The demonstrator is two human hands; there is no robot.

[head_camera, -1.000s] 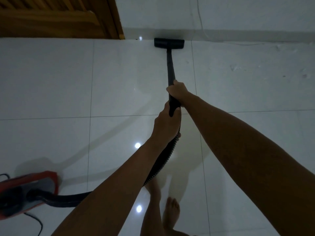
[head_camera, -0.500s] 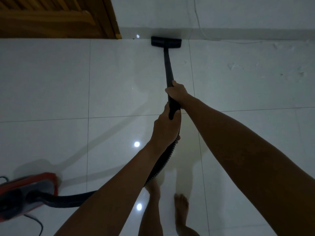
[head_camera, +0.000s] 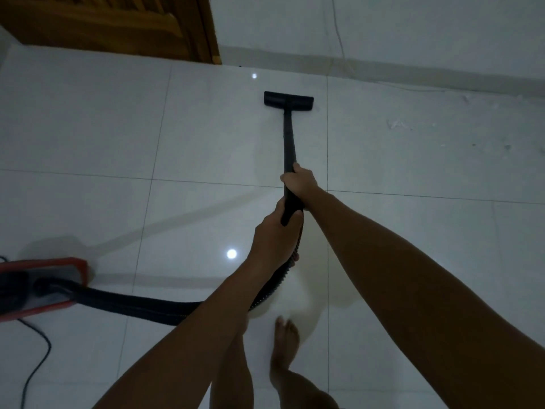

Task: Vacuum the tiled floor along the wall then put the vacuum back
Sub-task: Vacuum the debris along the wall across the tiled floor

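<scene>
- At six o'clock, nearest the camera, two bare legs show; one bare foot point(head_camera: 285, 335) stands on the tiled floor point(head_camera: 88, 137), the other is hidden behind the left forearm.
- Both forearms run off the bottom edge, so the elbows are cut off.
- At nine o'clock the red vacuum body point(head_camera: 44, 286) is cropped by the left edge; its thin power cord point(head_camera: 38, 358) trails toward seven o'clock and leaves the view.
- The ribbed black hose point(head_camera: 138, 305) runs from the body toward the centre, passing behind the left forearm.
- The left hand point(head_camera: 274, 240) is wrapped shut around the hose end; its fingers are mostly out of sight.
- Just beyond, the right hand point(head_camera: 299, 180) is closed around the black wand point(head_camera: 289, 137).
- At twelve o'clock the floor nozzle point(head_camera: 288, 99) lies flat on the tiles, short of the wall point(head_camera: 413, 31).
- At two o'clock pale debris point(head_camera: 396, 124) is too blurred to identify.
- At eleven o'clock a wooden door point(head_camera: 112, 25) is cut off by the top edge.
</scene>
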